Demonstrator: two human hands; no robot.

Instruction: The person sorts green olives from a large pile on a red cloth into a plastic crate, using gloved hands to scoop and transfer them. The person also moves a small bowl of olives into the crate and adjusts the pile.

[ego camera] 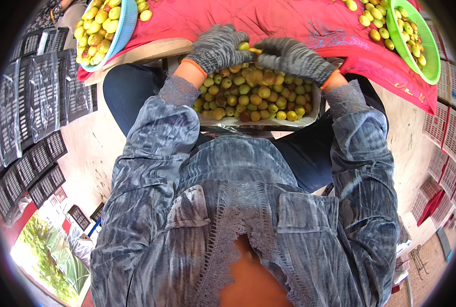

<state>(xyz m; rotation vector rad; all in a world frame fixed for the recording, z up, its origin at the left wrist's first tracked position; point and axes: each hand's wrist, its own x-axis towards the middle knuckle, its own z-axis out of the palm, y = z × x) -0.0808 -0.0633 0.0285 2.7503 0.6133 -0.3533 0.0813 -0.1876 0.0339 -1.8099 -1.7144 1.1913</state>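
Note:
My left hand (221, 47), in a grey striped knit glove with an orange cuff, holds a yellow-green fruit (243, 46) that looks like a jujube. Opposite it, my right hand (291, 59) wears a matching glove. Its fingertips pinch a small yellow-orange object (255, 50), too blurred to name. Both hands are close together above the far side of a lined crate (228, 122). Many green, yellow and brownish fruits (256, 99) fill that crate, which sits between my knees.
A red cloth (220, 15) covers the table ahead. A blue basket (126, 28) of fruit stands left and a green basket (423, 65) right, with loose fruits (373, 19) beside it. Black plastic crates (24, 169) are stacked left; white-and-red ones (442, 138) stand right.

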